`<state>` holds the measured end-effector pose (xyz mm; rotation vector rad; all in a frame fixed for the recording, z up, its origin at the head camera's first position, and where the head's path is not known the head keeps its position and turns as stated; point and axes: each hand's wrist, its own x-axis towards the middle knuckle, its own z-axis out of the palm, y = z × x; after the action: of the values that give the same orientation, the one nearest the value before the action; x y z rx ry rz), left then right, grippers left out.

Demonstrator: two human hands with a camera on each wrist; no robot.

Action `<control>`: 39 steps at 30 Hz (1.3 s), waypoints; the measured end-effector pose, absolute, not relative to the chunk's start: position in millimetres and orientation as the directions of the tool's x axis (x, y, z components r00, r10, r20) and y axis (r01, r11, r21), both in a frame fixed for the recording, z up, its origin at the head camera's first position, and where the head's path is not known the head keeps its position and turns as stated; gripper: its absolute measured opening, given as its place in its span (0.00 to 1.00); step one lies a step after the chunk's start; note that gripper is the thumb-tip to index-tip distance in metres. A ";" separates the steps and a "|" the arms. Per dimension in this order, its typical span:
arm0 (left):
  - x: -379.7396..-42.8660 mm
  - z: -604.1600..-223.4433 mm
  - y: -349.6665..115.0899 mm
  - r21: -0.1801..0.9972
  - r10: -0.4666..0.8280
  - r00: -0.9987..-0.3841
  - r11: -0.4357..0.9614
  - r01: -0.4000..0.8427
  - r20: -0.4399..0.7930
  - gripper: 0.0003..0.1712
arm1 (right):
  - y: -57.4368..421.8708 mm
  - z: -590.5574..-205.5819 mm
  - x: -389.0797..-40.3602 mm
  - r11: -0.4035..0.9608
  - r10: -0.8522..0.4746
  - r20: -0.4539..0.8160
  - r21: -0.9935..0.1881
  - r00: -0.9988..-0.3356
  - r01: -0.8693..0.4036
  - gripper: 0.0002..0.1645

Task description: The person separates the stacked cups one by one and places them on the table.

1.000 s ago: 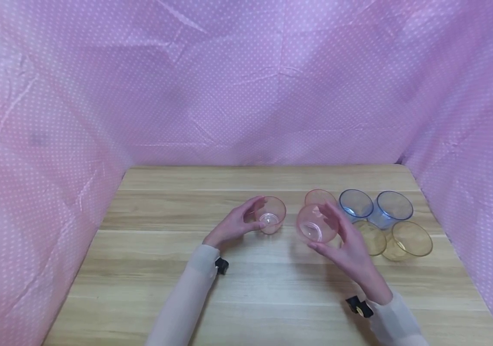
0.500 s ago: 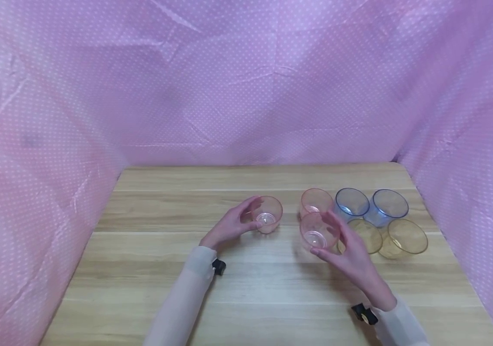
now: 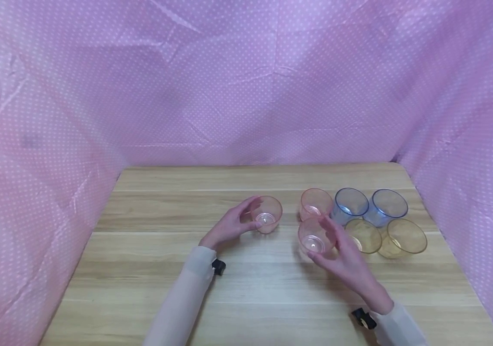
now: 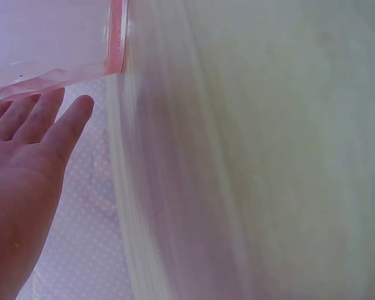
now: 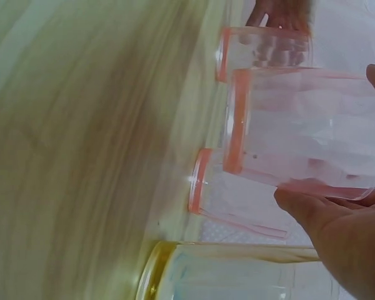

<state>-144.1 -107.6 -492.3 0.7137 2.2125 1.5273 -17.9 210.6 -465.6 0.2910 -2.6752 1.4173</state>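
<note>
In the head view, my left hand (image 3: 231,227) holds a clear pink cup (image 3: 268,222) from its left side, thumb in front and fingers behind. That cup stands upright on the wooden table. My right hand (image 3: 349,259) grips a second pink cup (image 3: 314,239) between thumb and fingers, mouth up. Whether its base touches the table is hard to tell. A third pink cup (image 3: 314,204) stands just behind it. The right wrist view shows the gripped pink cup (image 5: 306,131) up close, with thumb and fingers on opposite sides.
Two blue cups (image 3: 351,205) stand at the right rear. Two yellow cups (image 3: 363,234) stand in front of them, close to my right hand. The wooden table (image 3: 151,283) is bordered by pink dotted cloth (image 3: 246,96) at the back and sides.
My right hand has turned its pink cup more upright and lowered it toward the table, in front of the third pink cup. The left hand stays at its cup.
</note>
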 end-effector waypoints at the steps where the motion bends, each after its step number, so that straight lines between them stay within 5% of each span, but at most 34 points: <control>1: -144.1 -492.3 -107.9 0.936 0.590 -0.808 0.286 0.204 -0.004 0.44 | 210.2 -466.5 -18.2 0.547 -0.128 0.176 -0.808 -0.976 -0.217 0.60; 39: -141.5 -491.2 -108.5 0.928 0.583 -0.813 0.301 0.218 0.001 0.44 | 219.4 -472.7 -12.9 0.643 -0.152 0.265 -0.705 -0.952 -0.299 0.54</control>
<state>-141.5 -108.5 -491.2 0.7207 2.2387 1.5156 -12.9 219.4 -472.7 0.3712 -2.6792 1.1999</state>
